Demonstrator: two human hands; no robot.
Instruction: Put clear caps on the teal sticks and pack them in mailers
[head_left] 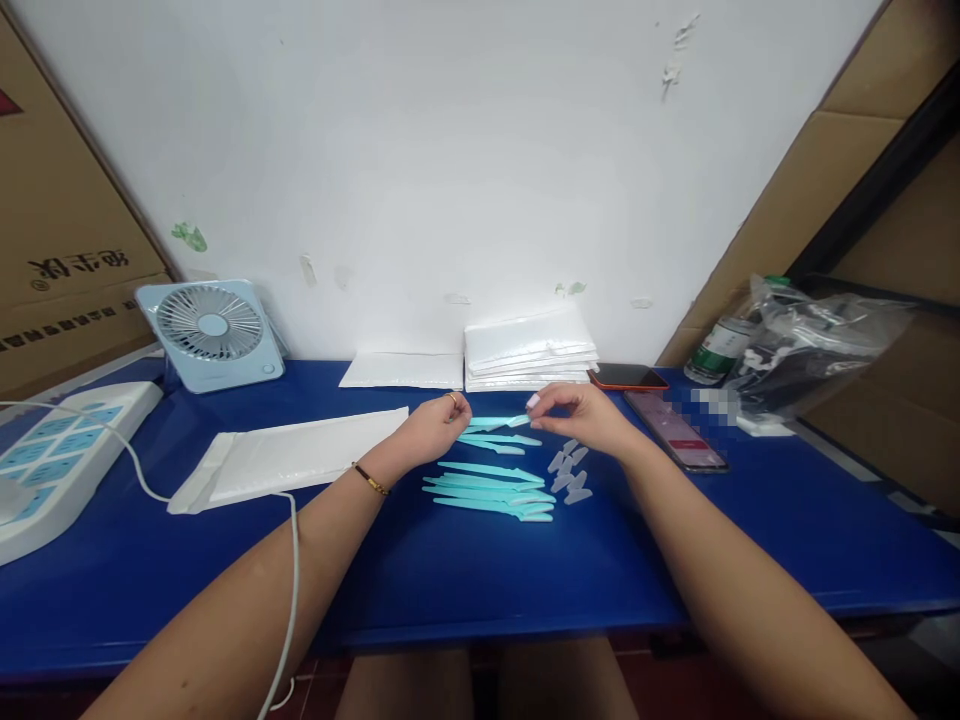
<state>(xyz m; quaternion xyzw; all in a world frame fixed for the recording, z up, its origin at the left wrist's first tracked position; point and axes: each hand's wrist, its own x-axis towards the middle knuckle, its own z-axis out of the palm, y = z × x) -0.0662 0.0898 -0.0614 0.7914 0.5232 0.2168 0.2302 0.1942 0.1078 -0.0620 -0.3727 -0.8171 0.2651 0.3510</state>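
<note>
My left hand (436, 428) is closed round the handle end of a teal eyebrow razor (495, 422), which lies level above the blue table. At the razor's blade end, my right hand (581, 415) pinches with thumb and forefinger; I cannot make out whether a clear cap is between them. Just below the hands are a couple of loose teal razors (499, 441). Nearer to me lies a row of several more razors (491, 492), their blade ends to the right. Several small translucent blade caps (576, 488) are scattered beside them, under my right hand.
White padded envelopes (525, 345) are stacked against the wall, with another envelope (292, 455) by my left forearm. A blue fan (212, 330), a power strip (67, 465) and a white cable (294, 560) are on the left. Phones (679, 432) and a bottle (720, 350) stand right.
</note>
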